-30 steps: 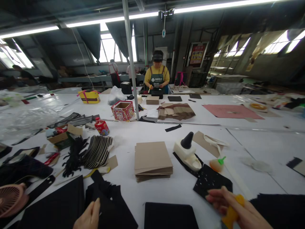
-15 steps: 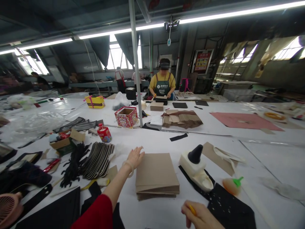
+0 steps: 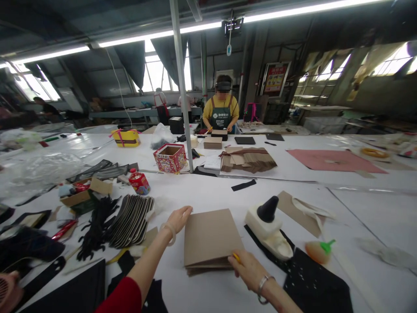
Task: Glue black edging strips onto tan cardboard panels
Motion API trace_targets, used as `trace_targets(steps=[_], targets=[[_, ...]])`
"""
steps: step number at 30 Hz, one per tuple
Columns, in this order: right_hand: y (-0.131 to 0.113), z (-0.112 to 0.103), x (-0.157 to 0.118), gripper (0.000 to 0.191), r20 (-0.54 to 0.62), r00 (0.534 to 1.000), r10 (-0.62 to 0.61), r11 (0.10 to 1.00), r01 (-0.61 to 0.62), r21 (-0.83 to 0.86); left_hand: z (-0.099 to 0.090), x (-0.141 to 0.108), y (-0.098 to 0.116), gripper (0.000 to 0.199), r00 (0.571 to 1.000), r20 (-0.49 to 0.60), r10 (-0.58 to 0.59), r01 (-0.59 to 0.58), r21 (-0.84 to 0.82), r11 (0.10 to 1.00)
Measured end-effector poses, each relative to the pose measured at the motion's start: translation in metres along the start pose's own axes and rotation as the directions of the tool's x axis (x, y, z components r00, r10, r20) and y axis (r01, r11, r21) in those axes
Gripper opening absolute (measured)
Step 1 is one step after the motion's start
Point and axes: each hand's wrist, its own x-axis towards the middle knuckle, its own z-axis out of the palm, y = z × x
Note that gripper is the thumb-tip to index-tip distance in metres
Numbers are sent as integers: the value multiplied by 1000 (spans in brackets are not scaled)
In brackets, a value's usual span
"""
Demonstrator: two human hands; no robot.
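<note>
Board stack (image 3: 211,237): top skewed
Left hand (image 3: 177,220): fingers at corner, grip unclear
Right hand (image 3: 250,271): yellow tool (image 3: 236,258) held in curled fingers

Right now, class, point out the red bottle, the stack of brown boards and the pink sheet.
Red bottle (image 3: 140,183), head view: middle of its body.
Stack of brown boards (image 3: 211,237), head view: top face.
Pink sheet (image 3: 312,160), head view: left part.

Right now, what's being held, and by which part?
The right hand grips a yellow object, mostly hidden, part unclear; the left hand is at the cardboard stack.
</note>
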Motion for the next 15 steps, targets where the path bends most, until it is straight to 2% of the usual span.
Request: trace_targets(steps=[3,4,6,8,10,13,15], targets=[[4,-11,-14,38,-30,999,30,1000,-30,9,0,-14,9,45,992,-107,61,-61,5,998],[8,-20,-22,43,-76,996,37,999,-38,-8,2,-21,15,43,987,-133,86,-87,1,996],[20,-43,-43,48,-246,968,46,995,-65,-69,8,-42,28,32,976,-168,136,-138,-3,990],[36,-73,-66,51,-439,896,69,986,-128,-107,18,-68,42,29,959,-198,204,-197,51,979],[56,-103,-83,54,-568,810,146,977,-209,-46,32,-95,57,32,929,-236,285,-264,117,957],[92,-134,-89,56,-670,687,283,957,-251,147,54,-125,73,29,892,-267,364,-330,164,930],[115,-139,-81,54,-690,623,368,930,-249,271,65,-135,77,20,882,-257,396,-359,177,916]])
